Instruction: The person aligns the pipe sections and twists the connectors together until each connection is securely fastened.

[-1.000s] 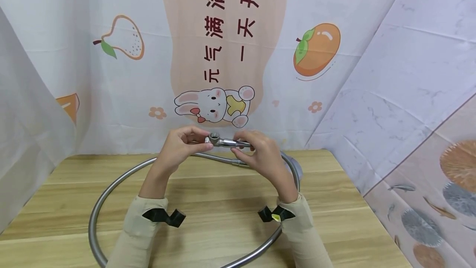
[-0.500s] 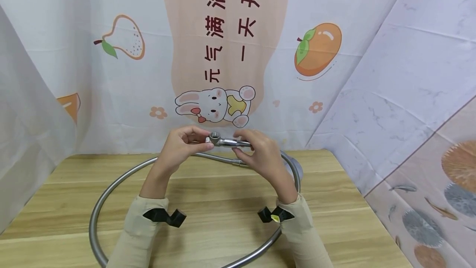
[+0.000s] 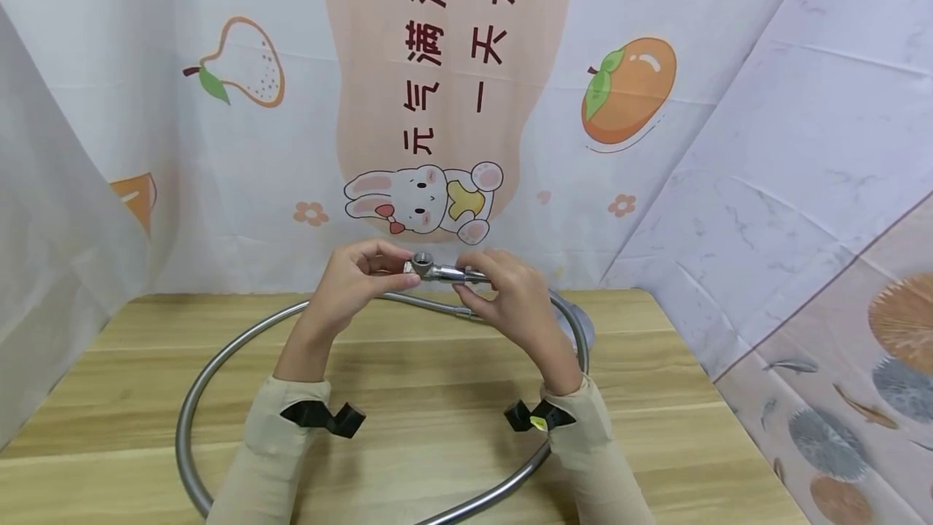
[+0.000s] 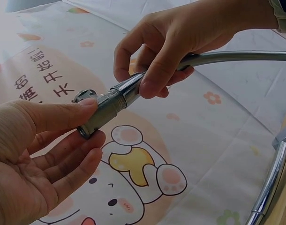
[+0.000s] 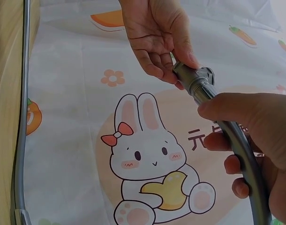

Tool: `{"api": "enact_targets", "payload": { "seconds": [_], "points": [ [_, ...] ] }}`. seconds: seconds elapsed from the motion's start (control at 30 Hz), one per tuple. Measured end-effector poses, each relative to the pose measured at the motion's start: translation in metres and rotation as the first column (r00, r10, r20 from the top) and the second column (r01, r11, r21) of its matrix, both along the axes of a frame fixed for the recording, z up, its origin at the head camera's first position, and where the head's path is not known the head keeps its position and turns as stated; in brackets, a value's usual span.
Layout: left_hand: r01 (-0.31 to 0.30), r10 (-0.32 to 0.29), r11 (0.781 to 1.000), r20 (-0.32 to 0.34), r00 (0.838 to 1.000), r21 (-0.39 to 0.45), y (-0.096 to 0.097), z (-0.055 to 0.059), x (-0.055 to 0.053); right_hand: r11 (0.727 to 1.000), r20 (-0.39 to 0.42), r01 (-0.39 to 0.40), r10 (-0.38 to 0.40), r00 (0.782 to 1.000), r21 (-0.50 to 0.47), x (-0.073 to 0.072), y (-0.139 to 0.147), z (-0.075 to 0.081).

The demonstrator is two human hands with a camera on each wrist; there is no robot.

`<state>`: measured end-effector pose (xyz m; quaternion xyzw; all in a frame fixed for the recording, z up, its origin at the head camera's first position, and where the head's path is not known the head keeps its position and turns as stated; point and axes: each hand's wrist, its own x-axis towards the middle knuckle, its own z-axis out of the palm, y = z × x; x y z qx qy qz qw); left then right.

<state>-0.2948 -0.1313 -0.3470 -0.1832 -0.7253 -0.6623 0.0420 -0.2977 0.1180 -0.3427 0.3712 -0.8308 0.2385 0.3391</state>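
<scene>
My left hand (image 3: 341, 286) pinches a metal tee fitting (image 3: 423, 267) between thumb and fingers, with one round threaded opening facing up. My right hand (image 3: 516, 294) holds the chrome end nut (image 3: 450, 275) of a shower hose, thumb and index finger on the nut. In the left wrist view the nut (image 4: 130, 88) sits in line against the tee's threaded end (image 4: 116, 99), some thread showing between them. The other right fingers curl about the grey hose (image 5: 244, 157) behind the nut. Both hands are raised above the table's far edge.
The grey hose (image 3: 188, 420) loops widely over the wooden table (image 3: 408, 395) around both forearms. A pale round shower head (image 3: 581, 329) lies behind the right wrist, partly hidden. A printed cloth (image 3: 240, 266) hangs close behind the hands.
The right index finger lifts slightly and comes back onto the nut as the right fingers shift. The left hand and tee stay nearly still. The head view tips slightly.
</scene>
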Motion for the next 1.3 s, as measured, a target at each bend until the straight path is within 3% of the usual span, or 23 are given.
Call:
{"api": "enact_targets", "payload": {
  "seconds": [1.03, 1.3],
  "points": [
    [0.007, -0.007, 1.0, -0.01, 1.0, 0.004, 0.0003, 0.0019, -0.0018, 0.998, 0.063, -0.053, 0.055, 0.996, -0.034, -0.004, 0.0026, 0.0029],
    [0.004, -0.004, 1.0, -0.016, 1.0, -0.008, 0.0007, 0.0005, -0.0018, 0.999, 0.088, -0.031, 0.032, 0.996, -0.017, -0.0022, 0.0035, 0.0026]
  ]
}}
